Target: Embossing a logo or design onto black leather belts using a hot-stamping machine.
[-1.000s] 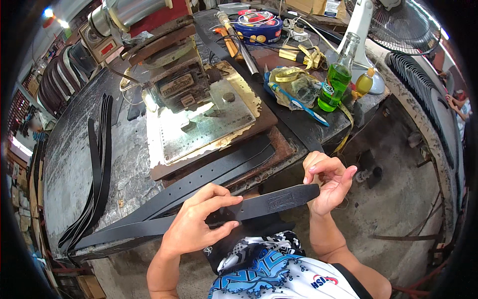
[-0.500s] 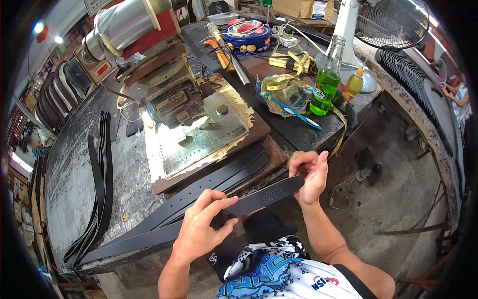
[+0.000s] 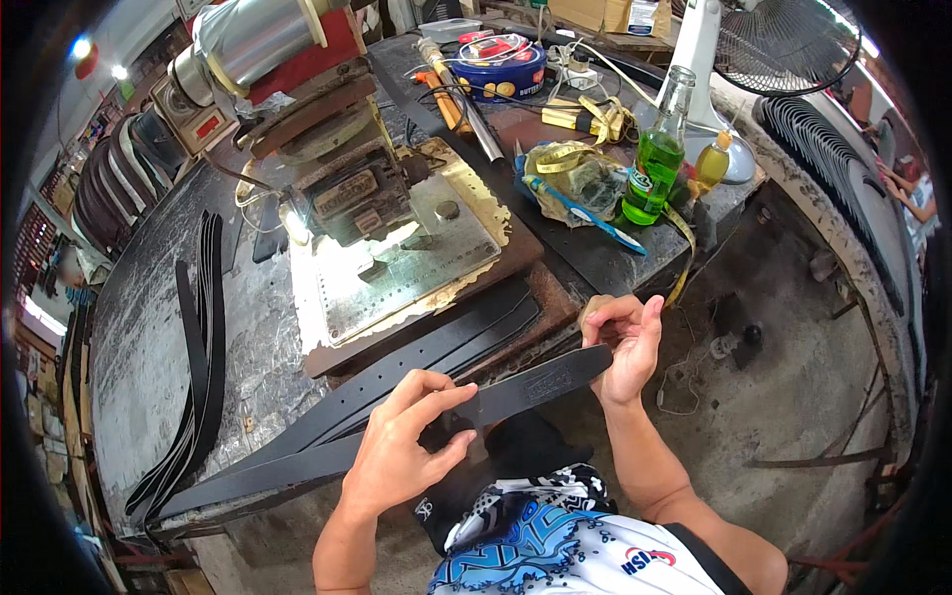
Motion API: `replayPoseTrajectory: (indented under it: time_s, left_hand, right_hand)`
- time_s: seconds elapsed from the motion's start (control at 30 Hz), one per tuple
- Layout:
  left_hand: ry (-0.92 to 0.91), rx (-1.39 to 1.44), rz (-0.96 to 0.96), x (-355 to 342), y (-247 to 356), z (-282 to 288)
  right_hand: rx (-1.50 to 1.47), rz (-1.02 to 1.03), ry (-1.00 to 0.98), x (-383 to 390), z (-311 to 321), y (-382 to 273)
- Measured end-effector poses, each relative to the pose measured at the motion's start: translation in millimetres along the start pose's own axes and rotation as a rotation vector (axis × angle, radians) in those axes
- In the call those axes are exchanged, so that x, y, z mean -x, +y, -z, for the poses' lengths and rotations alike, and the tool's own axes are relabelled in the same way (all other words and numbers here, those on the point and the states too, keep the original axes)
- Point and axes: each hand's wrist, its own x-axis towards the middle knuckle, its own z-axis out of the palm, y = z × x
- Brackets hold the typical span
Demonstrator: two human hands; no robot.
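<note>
A long black leather belt strap (image 3: 535, 387) stretches between my hands, its rounded end to the right and an embossed mark near that end. My right hand (image 3: 625, 347) holds the rounded end against its curled fingers, thumb pointing up. My left hand (image 3: 402, 436) is curled around the strap farther along, thumb and forefinger bent toward each other. From there the strap runs left along the table edge. Just beyond it, more black straps (image 3: 397, 382), one with punched holes, lie by the base of a press machine (image 3: 357, 198) with a lit metal plate (image 3: 397, 283).
Several dark straps (image 3: 203, 327) lie on the worn table (image 3: 129, 397) at left. At the back right stand a green bottle (image 3: 650, 178), a small yellowish bottle (image 3: 711, 164), a blue round tin (image 3: 501, 74) and a fan (image 3: 783, 45). Another person's hand (image 3: 902, 183) shows far right.
The strap's rounded end and my right hand have shifted slightly right. My left hand stays nearly in place, and the view has tilted a little.
</note>
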Motion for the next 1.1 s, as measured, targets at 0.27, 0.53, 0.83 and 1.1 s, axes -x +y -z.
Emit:
replayPoseTrajectory:
  time_s: [0.27, 0.53, 0.83, 1.1]
  left_hand:
    - [-0.016, 0.002, 0.01, 1.0, 0.8, 0.6]
    - [-0.014, -0.003, -0.022, 1.4, -3.2, 1.0]
    - [-0.018, 0.004, -0.025, 0.8, -0.5, 1.3]
    - [0.0, 0.015, -0.013, 1.9, 0.1, 1.7]
  right_hand:
    - [-0.002, 0.007, 0.016, 1.7, -3.1, -4.6]
    - [-0.005, 0.032, -0.017, 0.9, -3.4, -6.7]
    - [-0.014, 0.021, -0.001, 0.8, -5.8, -7.8]
    - [-0.052, 0.006, -0.023, 0.8, -9.5, -12.7]
